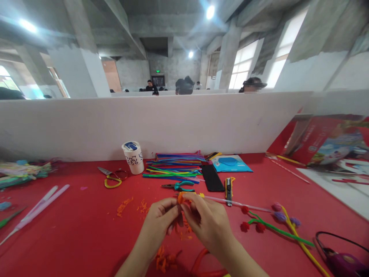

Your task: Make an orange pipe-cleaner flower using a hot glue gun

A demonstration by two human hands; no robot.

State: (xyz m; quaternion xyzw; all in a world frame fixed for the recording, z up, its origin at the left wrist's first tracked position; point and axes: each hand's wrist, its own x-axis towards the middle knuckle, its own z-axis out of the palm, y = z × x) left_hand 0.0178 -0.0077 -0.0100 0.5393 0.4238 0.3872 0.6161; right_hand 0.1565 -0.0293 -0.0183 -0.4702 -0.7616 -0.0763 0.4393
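My left hand (161,217) and my right hand (208,215) meet over the middle of the table, fingertips nearly together. Between them is a small orange piece (180,198), pinched by the fingers of both hands; its exact kind is hard to make out. Orange scraps (165,260) lie below my wrists, and more orange bits (124,207) are scattered to the left. Just beyond my fingers lie teal-handled pliers (178,187). A clear thin tube (239,202) runs out to the right from behind my right hand.
Across the red table (86,238) lie scissors (111,179), a white cup (133,158), colored pipe cleaners (173,167), a black phone (212,178), a utility knife (228,190) and a blue packet (232,163). Pipe-cleaner stems with pom-poms (276,229) lie right. A white partition (184,123) closes the back.
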